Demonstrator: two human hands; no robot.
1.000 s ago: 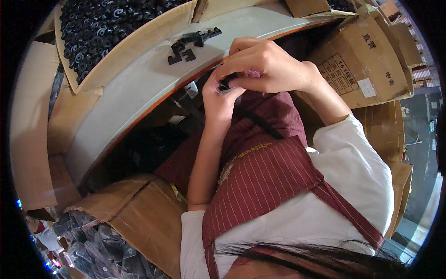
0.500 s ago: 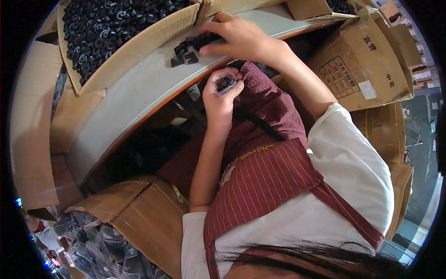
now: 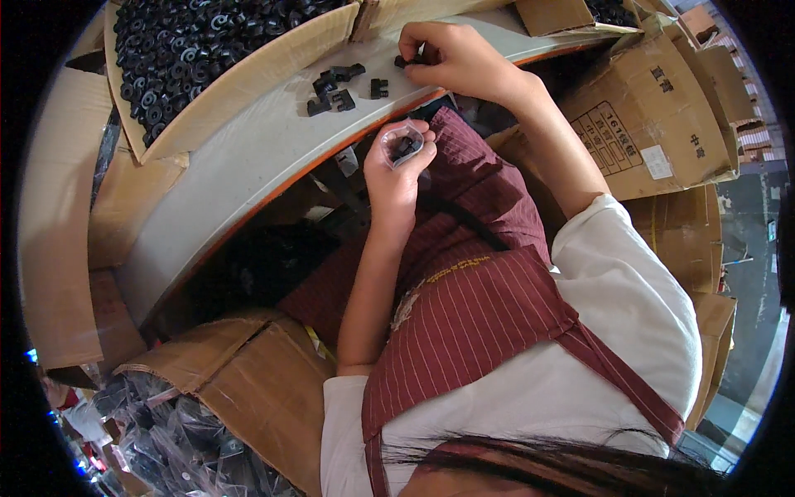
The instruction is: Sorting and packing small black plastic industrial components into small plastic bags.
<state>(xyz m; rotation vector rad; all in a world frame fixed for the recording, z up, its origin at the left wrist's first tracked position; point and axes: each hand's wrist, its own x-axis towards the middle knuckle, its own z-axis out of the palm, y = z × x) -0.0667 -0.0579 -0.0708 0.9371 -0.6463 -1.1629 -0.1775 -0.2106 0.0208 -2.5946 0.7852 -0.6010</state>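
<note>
My left hand [image 3: 394, 166] is wrapped round a small clear plastic bag [image 3: 411, 135], its mouth held wide and facing up. Inside it lie dark plastic pieces [image 3: 403, 148]. Up on the white tabletop [image 3: 257, 141], the fingers of my right hand [image 3: 451, 58] are closed on a small black plastic piece [image 3: 407, 61], partly hidden by the fingertips. To its left a single black piece [image 3: 378, 89] lies apart. Several more black pieces [image 3: 327, 87] sit in a loose cluster farther left.
A cardboard box full of black ring-shaped parts [image 3: 190, 62] stands at the far left. Another open box [image 3: 546, 18] is at the back right. Large printed cartons [image 3: 654, 108] are stacked to my right. At lower left, a carton [image 3: 248, 364] holds clear-bagged dark parts [image 3: 190, 439].
My right hand has moved right, off the cluster, with a black piece in its fingers. The cluster is now uncovered, and one piece lies apart. My left hand has barely moved.
</note>
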